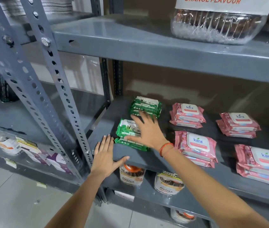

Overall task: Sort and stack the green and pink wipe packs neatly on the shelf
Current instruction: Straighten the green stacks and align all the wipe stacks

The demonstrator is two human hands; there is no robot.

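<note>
On the grey middle shelf (148, 159) lie two piles of green wipe packs: a back pile (145, 105) and a front pile (127, 129) near the shelf's left front corner. My right hand (148, 130) lies flat, fingers spread, over the front green pile, its fingertips reaching the back pile. My left hand (105, 156) rests open on the shelf's front edge, just left of the front green pile. To the right sit several pink wipe pack stacks: back middle (188, 115), front middle (196, 148), back right (239, 125), front right (262, 165).
A perforated grey upright (60, 89) stands left of the shelf. The shelf above holds a clear pack labelled orange flavour (216, 25). Round snack tubs (132, 175) sit on the shelf below. A neighbouring rack at left holds packets (27, 148).
</note>
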